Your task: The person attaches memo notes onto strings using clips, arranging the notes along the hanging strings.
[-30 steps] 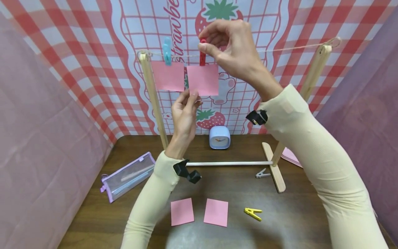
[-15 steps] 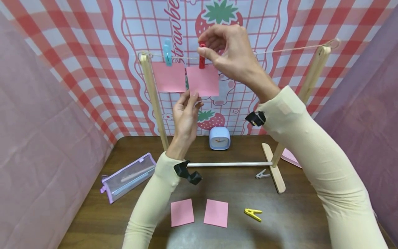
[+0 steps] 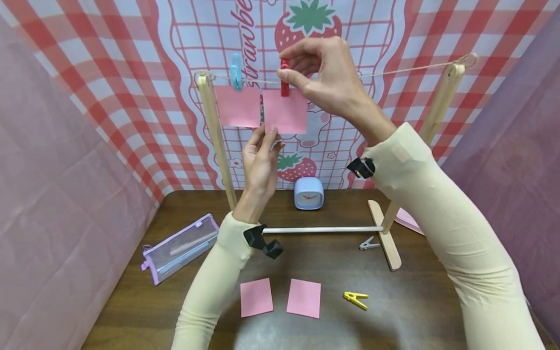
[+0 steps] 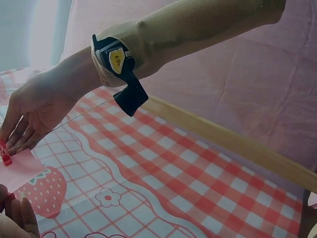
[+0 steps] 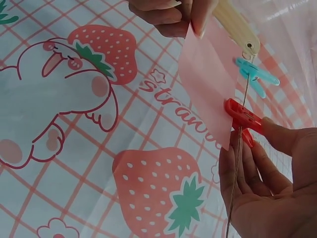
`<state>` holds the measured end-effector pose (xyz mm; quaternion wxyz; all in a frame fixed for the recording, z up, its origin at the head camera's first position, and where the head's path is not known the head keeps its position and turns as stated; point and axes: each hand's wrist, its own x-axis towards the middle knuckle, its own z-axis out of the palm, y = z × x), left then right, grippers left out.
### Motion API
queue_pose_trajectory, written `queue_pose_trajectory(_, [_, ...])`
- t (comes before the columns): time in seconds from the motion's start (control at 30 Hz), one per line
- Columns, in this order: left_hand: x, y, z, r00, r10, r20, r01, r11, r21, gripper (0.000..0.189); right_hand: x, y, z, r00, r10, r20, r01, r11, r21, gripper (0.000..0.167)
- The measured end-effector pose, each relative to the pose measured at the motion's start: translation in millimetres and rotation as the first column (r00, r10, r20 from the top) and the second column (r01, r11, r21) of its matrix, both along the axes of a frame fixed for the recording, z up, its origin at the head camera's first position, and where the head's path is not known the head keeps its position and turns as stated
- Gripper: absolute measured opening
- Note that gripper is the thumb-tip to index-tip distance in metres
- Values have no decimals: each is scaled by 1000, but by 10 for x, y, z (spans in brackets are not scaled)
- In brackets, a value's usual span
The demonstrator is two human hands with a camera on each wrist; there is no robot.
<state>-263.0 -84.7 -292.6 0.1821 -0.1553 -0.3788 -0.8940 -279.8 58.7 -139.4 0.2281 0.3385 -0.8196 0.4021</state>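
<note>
My right hand (image 3: 330,78) pinches a red clothespin (image 3: 285,80) between thumb and fingers at the string (image 3: 393,70). The clothespin's tip bites the top edge of a pink paper square (image 3: 286,114); the right wrist view shows the red clothespin (image 5: 242,118) across the string, beside the paper (image 5: 208,79). Below, my left hand (image 3: 260,160) pinches that square's lower left edge. Just left of it, a light blue clothespin (image 3: 236,73) holds another pink square (image 3: 238,108) on the string. In the left wrist view the red clothespin (image 4: 5,152) shows at the left edge.
Two pink squares (image 3: 256,298) lie on the table, with a yellow clothespin (image 3: 356,300) to their right. A grey clothespin (image 3: 369,244) lies by the wooden stand's foot (image 3: 385,238). A blue clock (image 3: 308,193) stands behind the white rod (image 3: 323,230); a purple mesh pouch (image 3: 181,248) lies left.
The right hand and red clothespin have come down slightly, the clothespin's tip now overlapping the paper's top edge more. The left hand keeps its pinch on the paper.
</note>
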Motion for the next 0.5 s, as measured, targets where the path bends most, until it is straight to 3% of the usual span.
queue_pose_trajectory(0.2, [10, -5, 2, 1000, -15, 0, 15, 1000, 14, 32, 2, 23, -5, 1000, -6, 19, 6, 1000, -11, 36])
queue_pose_trajectory(0.5, [17, -11, -46, 998, -59, -5, 59, 998, 26, 32, 8, 50, 20, 999, 1, -39, -1, 1000, 18, 41])
